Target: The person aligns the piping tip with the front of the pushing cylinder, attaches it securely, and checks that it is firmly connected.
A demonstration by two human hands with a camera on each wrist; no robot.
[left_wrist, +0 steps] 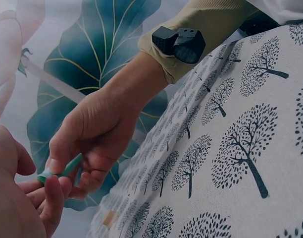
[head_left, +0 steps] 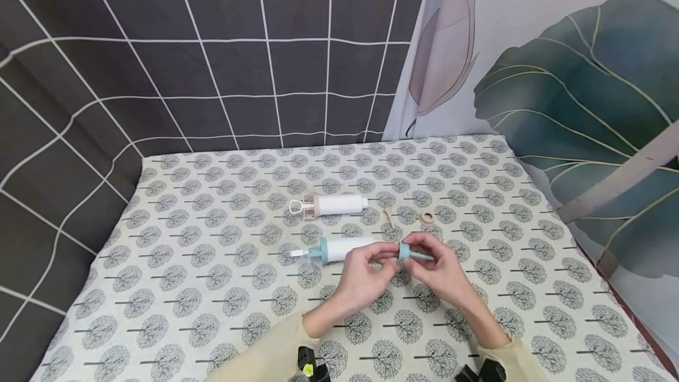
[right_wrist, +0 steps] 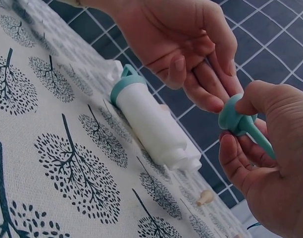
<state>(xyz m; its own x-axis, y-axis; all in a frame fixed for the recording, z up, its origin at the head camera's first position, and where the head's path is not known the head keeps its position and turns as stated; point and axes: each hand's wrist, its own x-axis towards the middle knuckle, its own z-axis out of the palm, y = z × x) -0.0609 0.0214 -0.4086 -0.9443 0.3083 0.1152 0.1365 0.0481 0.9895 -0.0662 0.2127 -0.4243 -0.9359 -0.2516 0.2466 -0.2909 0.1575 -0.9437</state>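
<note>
In the head view, my right hand (head_left: pixel 437 264) pinches a teal nozzle cap (head_left: pixel 404 252), a round collar with a thin spout that points right. The right wrist view has the thumb on the collar of this nozzle cap (right_wrist: pixel 232 115) and the spout running back under the palm. My left hand (head_left: pixel 367 276) is at the collar's left side, fingers loosely bent and fingertips at its edge; its thumb stands apart from the cap. Behind the left hand lies a white tube (head_left: pixel 346 248) with a teal end cap and handle, also visible as a white cylinder (right_wrist: pixel 150 124) in the right wrist view.
Farther back lies a second white tube (head_left: pixel 339 204) with a beige end and loop handle. A small beige nozzle (head_left: pixel 389 217) and a beige ring (head_left: pixel 427 216) lie to its right. Everything rests on a tree-print tablecloth (head_left: pixel 212 311); a dark grid curtain (head_left: pixel 297 69) hangs behind.
</note>
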